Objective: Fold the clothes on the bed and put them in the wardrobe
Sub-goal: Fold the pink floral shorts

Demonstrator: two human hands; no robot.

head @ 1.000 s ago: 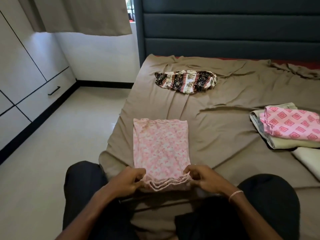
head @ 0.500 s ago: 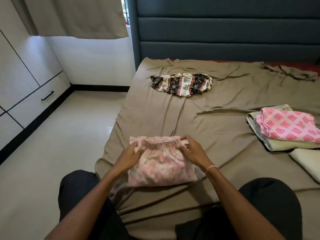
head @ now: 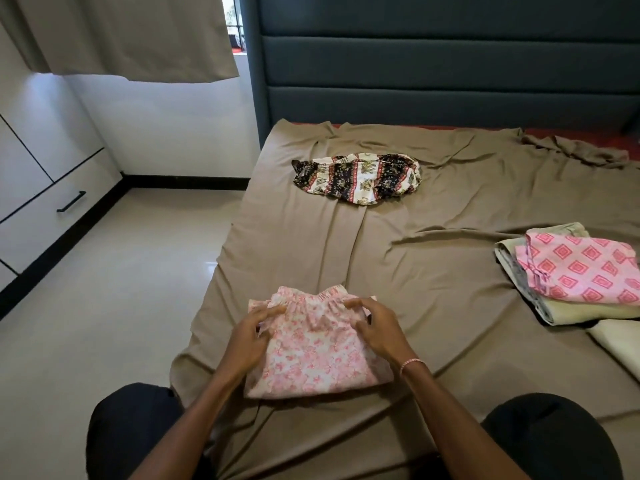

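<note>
Your left hand (head: 250, 336) and right hand (head: 375, 327) rest fingers-spread on the folded pink cloth (head: 313, 348) at the near edge of the bed (head: 433, 271), seemingly pressing, not pinching. It's light, soft and floppy: slide your palms beneath both side edges to lift.

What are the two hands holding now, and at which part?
The left hand and right hand rest on the folded pink floral garment near its gathered far edge, fingers spread; no clear grip shows.

Folded garment (head: 317, 351) nearest on the bed (head: 433, 271), crumpled garment (head: 358, 178) behind, folded stack (head: 571, 271) right.
</note>
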